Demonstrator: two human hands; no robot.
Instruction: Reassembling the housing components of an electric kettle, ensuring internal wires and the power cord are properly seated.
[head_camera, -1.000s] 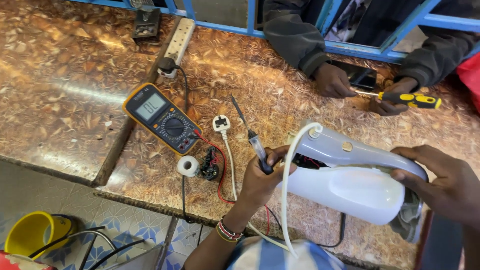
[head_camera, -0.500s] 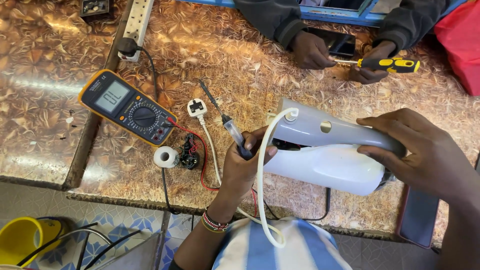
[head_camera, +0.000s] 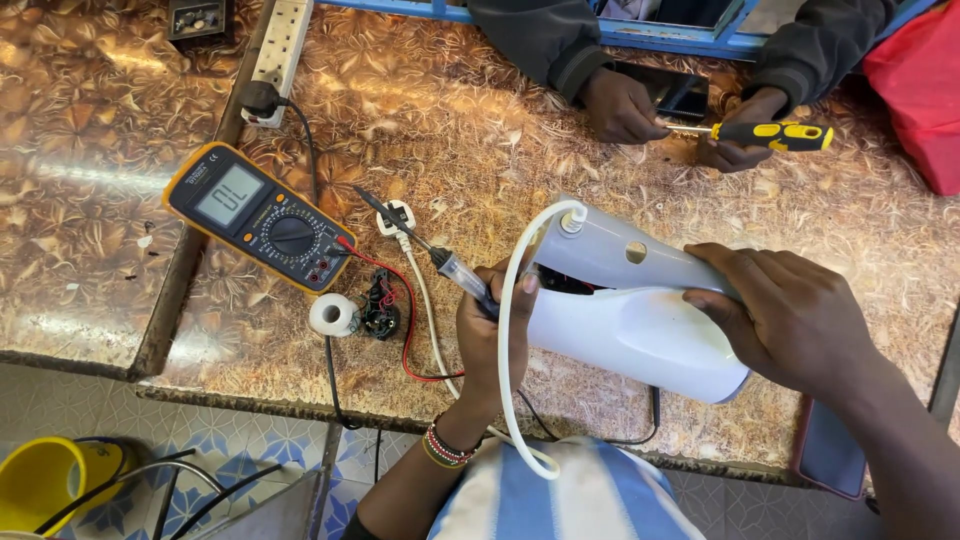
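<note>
Appliance: a white and grey handheld appliance housing (head_camera: 640, 310) lies on its side in the right centre of the frame, over the table's near edge, its shell halves parted at the cord end so the dark inside shows.
Right hand: the right hand (head_camera: 790, 315) is wrapped over the far end of the housing, fingers curled on top, seemingly to steady it.
Left hand: the left hand (head_camera: 490, 335) is closed around the handle of a screwdriver (head_camera: 425, 245), also touching the housing's open end; the shaft points to the upper left, away from the opening.
Cord: a white cord (head_camera: 505, 340) leaves the top of the housing and loops down past the left hand toward the bottom centre.
Meter: a yellow-cased digital multimeter (head_camera: 258, 215) sits left of centre, its red lead (head_camera: 395, 290) trailing right, close enough to reach.
Small parts: a roll of white tape (head_camera: 333, 314) and a white plug (head_camera: 397, 217) lie between meter and left hand.
Other person: at the top right, another person's hands hold a yellow-handled screwdriver (head_camera: 770, 135).
Surface: a patterned brown table (head_camera: 480, 110).
</note>
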